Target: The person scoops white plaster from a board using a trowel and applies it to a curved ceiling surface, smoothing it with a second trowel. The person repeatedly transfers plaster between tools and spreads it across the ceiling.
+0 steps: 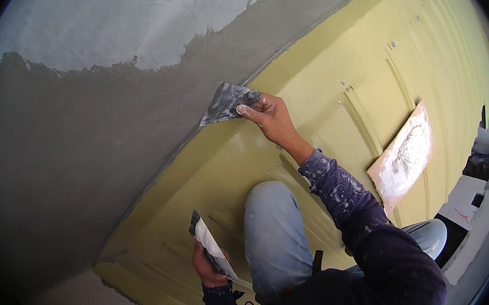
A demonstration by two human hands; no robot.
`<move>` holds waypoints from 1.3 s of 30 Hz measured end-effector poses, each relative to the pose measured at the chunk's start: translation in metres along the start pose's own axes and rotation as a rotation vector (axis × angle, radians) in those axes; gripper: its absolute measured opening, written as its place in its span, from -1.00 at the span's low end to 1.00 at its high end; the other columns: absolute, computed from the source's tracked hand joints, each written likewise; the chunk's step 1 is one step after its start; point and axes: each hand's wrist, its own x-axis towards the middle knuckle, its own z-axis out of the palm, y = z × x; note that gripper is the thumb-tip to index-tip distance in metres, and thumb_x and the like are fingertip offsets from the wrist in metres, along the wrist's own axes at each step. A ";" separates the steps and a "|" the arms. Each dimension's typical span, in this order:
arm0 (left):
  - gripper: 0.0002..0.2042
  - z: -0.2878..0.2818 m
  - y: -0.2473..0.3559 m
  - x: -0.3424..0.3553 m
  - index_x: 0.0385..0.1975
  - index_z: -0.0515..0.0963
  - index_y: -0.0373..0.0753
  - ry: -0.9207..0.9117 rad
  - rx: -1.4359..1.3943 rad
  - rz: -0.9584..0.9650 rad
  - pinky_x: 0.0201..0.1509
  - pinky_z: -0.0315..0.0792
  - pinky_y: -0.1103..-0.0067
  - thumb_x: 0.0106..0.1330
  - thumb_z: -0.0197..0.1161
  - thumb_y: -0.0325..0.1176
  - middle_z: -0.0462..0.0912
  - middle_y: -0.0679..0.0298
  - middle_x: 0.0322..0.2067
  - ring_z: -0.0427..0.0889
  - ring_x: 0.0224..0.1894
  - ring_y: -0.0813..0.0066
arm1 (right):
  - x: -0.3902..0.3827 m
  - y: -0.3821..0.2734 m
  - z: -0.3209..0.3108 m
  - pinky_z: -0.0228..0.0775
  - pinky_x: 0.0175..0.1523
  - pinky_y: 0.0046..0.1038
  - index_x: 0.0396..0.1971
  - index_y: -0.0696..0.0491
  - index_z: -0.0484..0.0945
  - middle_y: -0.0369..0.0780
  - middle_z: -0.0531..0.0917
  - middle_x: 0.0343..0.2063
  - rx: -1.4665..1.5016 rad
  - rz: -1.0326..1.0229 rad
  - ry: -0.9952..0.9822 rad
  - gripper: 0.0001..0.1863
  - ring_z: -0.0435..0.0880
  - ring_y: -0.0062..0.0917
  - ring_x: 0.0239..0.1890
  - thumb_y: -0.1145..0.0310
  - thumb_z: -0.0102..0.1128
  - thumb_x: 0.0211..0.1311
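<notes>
My right hand [275, 119] reaches up and pinches a flat, smeared putty blade [222, 106], its thumb on the near face. The blade lies against the lower edge of the grey wall [106, 119], where it meets the yellow sheeting. Low in the view, my left hand [207, 269] is closed round a second putty blade [218, 259], which is tilted upward. A strip of white putty [207, 238] coats that blade. Part of the left fingers is hidden behind it.
A board [385, 180] bearing a heap of white putty [412, 151] lies on the ribbed yellow metal sheeting [320, 86], right of my arm. My bent knee [273, 220] rises between my hands. Higher on the wall is a paler, whitish patch [97, 31]. Ledges and openings show at far right.
</notes>
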 end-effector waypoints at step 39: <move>-0.83 0.018 -0.009 -0.014 -0.12 0.24 -0.24 -0.760 -0.188 -0.046 -0.88 0.24 0.59 0.50 -0.16 -0.28 0.55 0.11 -0.63 0.44 -0.84 0.40 | -0.035 -0.021 0.092 0.29 -0.39 -0.20 -0.37 0.19 0.55 -0.04 0.54 -0.59 -0.112 -0.486 -0.492 -0.68 0.55 -0.23 -0.53 0.18 0.28 0.26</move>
